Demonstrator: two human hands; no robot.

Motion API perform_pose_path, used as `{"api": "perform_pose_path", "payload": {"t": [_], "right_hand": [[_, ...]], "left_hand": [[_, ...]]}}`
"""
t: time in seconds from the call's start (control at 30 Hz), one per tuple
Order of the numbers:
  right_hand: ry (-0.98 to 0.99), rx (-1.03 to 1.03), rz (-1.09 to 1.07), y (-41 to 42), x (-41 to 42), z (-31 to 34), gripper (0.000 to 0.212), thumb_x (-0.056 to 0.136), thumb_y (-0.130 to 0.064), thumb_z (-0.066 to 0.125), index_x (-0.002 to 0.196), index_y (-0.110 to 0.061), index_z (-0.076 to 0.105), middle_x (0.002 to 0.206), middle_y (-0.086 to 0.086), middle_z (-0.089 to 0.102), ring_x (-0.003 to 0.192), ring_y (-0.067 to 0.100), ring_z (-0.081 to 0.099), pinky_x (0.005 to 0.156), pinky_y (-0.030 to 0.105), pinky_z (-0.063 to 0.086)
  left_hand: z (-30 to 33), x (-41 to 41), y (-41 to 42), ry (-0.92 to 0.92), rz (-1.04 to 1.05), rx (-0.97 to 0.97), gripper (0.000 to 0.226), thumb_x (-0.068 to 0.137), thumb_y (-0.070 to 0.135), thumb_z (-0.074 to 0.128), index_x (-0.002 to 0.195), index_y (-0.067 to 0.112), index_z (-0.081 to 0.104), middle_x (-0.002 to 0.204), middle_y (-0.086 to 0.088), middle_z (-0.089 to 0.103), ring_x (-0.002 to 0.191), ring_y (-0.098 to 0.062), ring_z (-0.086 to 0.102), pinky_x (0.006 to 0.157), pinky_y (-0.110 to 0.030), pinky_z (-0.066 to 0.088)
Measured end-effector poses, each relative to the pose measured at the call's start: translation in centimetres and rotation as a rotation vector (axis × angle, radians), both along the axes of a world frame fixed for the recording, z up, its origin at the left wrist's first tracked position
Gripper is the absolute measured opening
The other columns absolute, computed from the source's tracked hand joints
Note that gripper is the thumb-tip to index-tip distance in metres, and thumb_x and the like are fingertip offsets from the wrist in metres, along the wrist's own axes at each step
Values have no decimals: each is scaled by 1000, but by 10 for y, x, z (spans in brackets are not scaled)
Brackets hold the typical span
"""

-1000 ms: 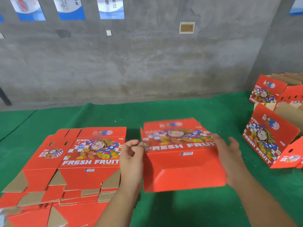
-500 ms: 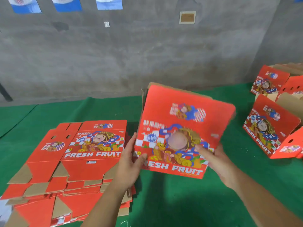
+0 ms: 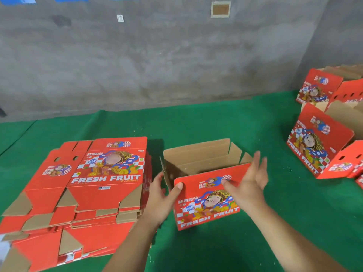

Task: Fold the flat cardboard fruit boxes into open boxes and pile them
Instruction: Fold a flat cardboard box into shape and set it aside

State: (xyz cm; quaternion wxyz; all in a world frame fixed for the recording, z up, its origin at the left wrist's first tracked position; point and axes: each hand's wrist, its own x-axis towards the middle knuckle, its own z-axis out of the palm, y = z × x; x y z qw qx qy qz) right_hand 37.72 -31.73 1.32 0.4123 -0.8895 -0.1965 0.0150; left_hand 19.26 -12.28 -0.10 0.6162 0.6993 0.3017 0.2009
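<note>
A red fruit box (image 3: 208, 205) stands upright and open on the green cloth in front of me, its brown inside showing and its top flaps up. My left hand (image 3: 161, 197) touches the box's near left corner, thumb on the red front panel. My right hand (image 3: 249, 183) is at the near right top edge, fingers spread and straight, thumb on the front flap. A pile of flat red boxes (image 3: 94, 183) lies to the left of the open box.
Several folded open boxes (image 3: 322, 146) stand piled at the right edge. The green cloth (image 3: 216, 122) covers the floor up to a grey concrete wall (image 3: 176, 55) behind.
The box was held tilted in the air with its printed face toward me; now it stands upright on the cloth with its top open. Both hands have moved to its near top edge.
</note>
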Motion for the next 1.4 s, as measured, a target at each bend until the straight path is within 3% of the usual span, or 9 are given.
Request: {"api": "perform_pose_path", "payload": {"t": [0.2, 0.33, 0.43, 0.67, 0.83, 1.0, 1.13, 1.2, 1.4], "right_hand": [[-465, -755, 431, 6, -14, 25, 38, 95, -53, 57, 129, -36, 59, 137, -11, 55, 126, 20, 40, 99, 42, 33], [-478, -746, 491, 20, -31, 34, 13, 101, -34, 55, 111, -31, 63, 111, -8, 70, 110, 23, 59, 90, 39, 41], [-319, -748, 488, 5, -9, 48, 23, 93, -49, 59, 109, -34, 66, 99, -8, 73, 93, 21, 69, 76, 34, 52], [-187, -721, 382, -55, 60, 40, 20, 102, -31, 54, 113, -26, 70, 107, -4, 71, 87, 16, 68, 82, 39, 58], [-135, -247, 494, -54, 53, 12, 114, 80, -28, 86, 157, -54, 5, 157, -15, 10, 122, 13, 49, 101, 34, 47], [-208, -192, 575, -63, 63, -5, 112, 81, -28, 86, 155, -59, 7, 158, -25, -11, 118, 12, 55, 89, 34, 60], [-549, -335, 628, -72, 62, -17, 120, 78, -40, 87, 162, -41, 1, 164, 10, 5, 98, 5, 50, 64, 18, 53], [-635, -383, 621, -74, 58, -18, 115, 75, -47, 86, 162, -34, 11, 156, 19, 19, 91, 11, 56, 55, 19, 55], [-745, -401, 662, -80, 52, -23, 103, 73, -54, 85, 154, -29, 26, 135, 11, 40, 68, 3, 48, 47, 16, 44]], "left_hand": [[2, 9, -8, 132, -225, 374, 25, 91, 42, 75, 114, 38, 65, 160, 12, 17, 149, 15, 8, 112, -9, 21], [2, 15, -10, 188, -227, 422, 17, 97, 33, 69, 109, 23, 77, 161, -4, 41, 130, 22, 39, 95, -4, 37], [4, 10, -5, 142, -176, 424, 16, 98, 25, 69, 105, 16, 80, 133, 14, 61, 96, 32, 52, 81, 1, 44], [-6, -9, 16, -81, -33, 358, 23, 98, 17, 68, 93, 35, 80, 151, 6, 52, 144, 8, 35, 114, -22, 39], [-6, -7, 13, -166, -149, 164, 20, 95, 26, 64, 103, 34, 81, 148, 3, 56, 141, 5, 43, 117, -29, 40], [-6, -15, 46, -74, -303, 44, 23, 95, 31, 70, 113, 22, 80, 156, 11, 48, 145, 6, 36, 117, -48, 41], [1, -23, 59, 108, -283, 69, 32, 90, 43, 75, 117, 25, 78, 166, 10, 28, 147, -6, 37, 109, -56, 48], [4, -25, 59, 174, -308, 127, 42, 90, 57, 71, 123, 32, 69, 143, 14, 61, 113, -13, 69, 84, -49, 60], [-15, -29, 40, 214, -297, -79, 45, 90, 49, 72, 123, 19, 68, 118, 7, 76, 111, -9, 71, 104, -34, 51]]}}
